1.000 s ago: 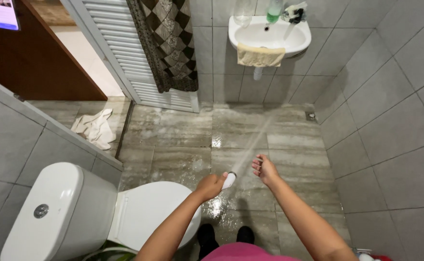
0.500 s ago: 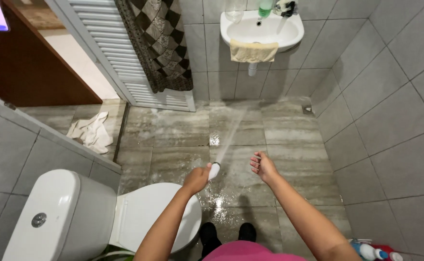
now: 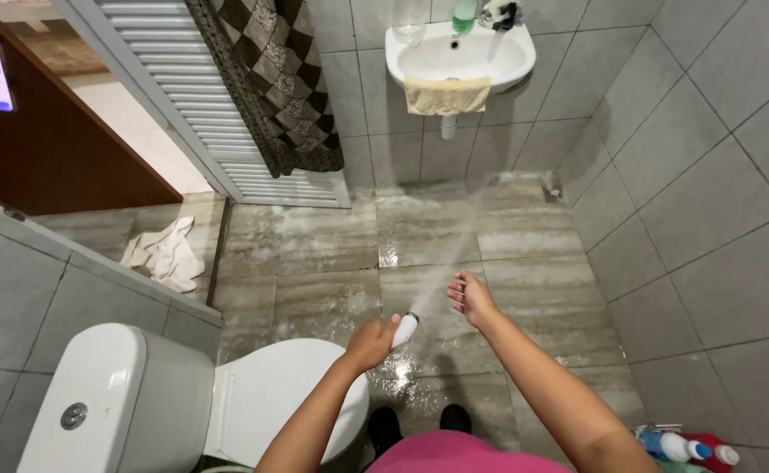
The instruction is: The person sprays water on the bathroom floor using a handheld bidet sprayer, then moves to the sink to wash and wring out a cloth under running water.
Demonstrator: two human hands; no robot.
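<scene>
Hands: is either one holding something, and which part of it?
The left hand grips a white spray nozzle around its rear end, the spraying tip sticking out. The right hand is open and holds nothing.

hand sprayer wetting a bathroom floor
left hand (image 3: 370, 342) grips a white sprayer (image 3: 404, 329); right hand (image 3: 472, 298) hangs open beside the water jet (image 3: 454, 250).
</scene>
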